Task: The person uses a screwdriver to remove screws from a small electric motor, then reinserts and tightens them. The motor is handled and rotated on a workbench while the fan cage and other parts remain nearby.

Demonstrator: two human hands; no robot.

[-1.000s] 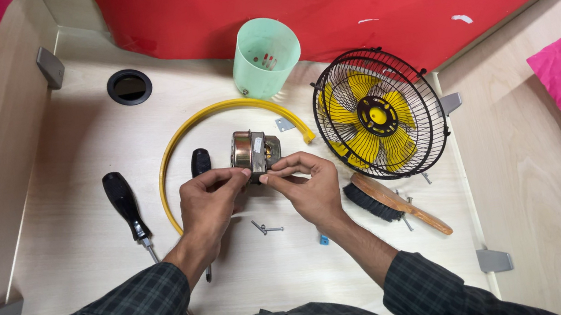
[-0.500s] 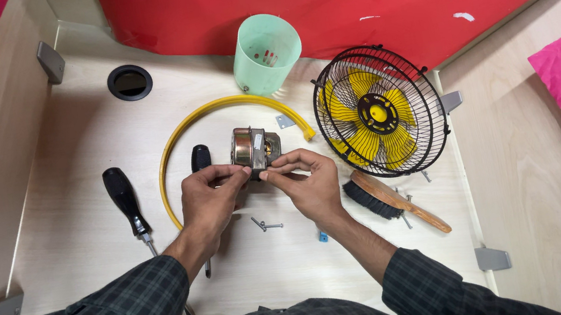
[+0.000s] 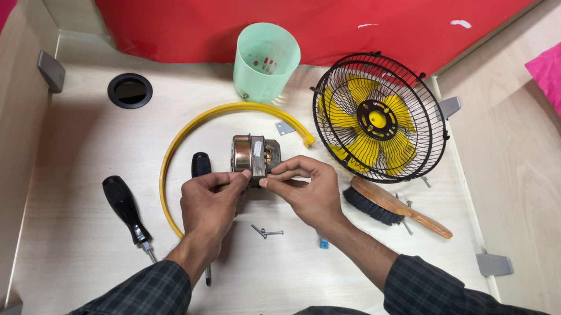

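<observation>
A small metal fan motor [image 3: 253,156] sits just above the light wooden table [image 3: 74,166], gripped from both sides. My left hand [image 3: 207,204] pinches its near left edge with thumb and fingers. My right hand [image 3: 309,190] pinches its near right edge, fingertips meeting the left hand's at the motor's lower side. A curved yellow plastic ring [image 3: 179,147] arcs around the motor. Two loose screws [image 3: 266,232] lie on the table just below my hands.
A black wire fan cage with yellow blades [image 3: 378,118] stands at the right. A pale green plastic cup [image 3: 265,61] is behind. Two black-handled screwdrivers [image 3: 127,210] [image 3: 199,167] lie left. A wooden-handled brush [image 3: 393,207] lies right. A round cable hole [image 3: 130,90] is at the back left.
My hands and the motor have stayed in nearly the same place; the fingers have shifted slightly on the motor's near side.
</observation>
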